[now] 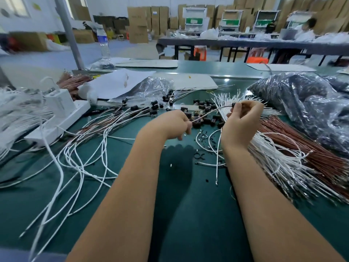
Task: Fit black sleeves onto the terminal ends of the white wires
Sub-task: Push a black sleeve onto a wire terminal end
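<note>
While the left hand (176, 124) pinches the lower run of a wire (209, 112) with curled fingers, the right hand (243, 120) holds the wire's upper end, thumb and fingertips closed round a black sleeve (233, 104) at the tip. The wire spans the gap between the two hands, above the middle of the green worktop (188, 205). Motion blur hides whether the sleeve is fully seated on the terminal.

Several risks seem likely from here. If the sleeve goes on crooked, the thin terminal could bend or the sleeve could stop short. The held wire looks brownish in the blur, so it may not be a white one at all. Loose sleeves (205, 110) lie scattered just beyond the hands toward the far edge, and a careless sweep of the wrist could knock them into the sleeved wires (105, 129) on the left side. The unsleeved white bundle (273, 157) lies against the right forearm, near the reddish-brown bundle (302, 140); dragging the arm could tangle finished and unfinished wires.
</note>
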